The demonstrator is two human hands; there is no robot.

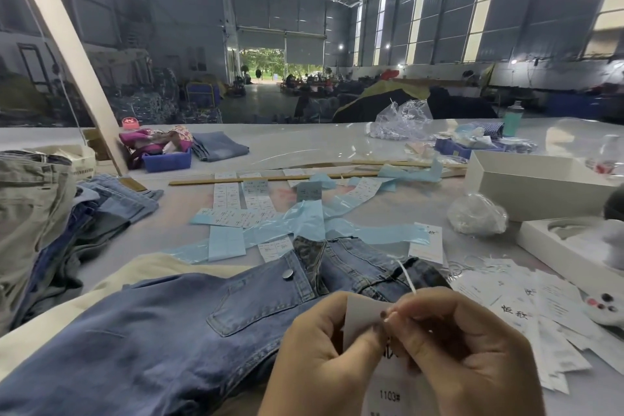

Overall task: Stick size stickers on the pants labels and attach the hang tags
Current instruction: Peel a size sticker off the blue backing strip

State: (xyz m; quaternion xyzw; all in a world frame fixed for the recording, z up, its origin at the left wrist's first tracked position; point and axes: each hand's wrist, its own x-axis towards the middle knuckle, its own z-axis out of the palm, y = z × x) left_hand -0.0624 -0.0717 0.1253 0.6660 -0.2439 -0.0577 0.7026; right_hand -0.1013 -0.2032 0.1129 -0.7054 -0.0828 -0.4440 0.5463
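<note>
At the near edge of the worktop my left hand pinches the hang tag and my right hand pinches its white string over the jeans; if either pinch slackens, I reckon the thin string could slip free.

We've got both hands low and close together: our left hand curled with thumb pressed forward, our right hand curled too, fingertips pinching right against the left thumb.
</note>
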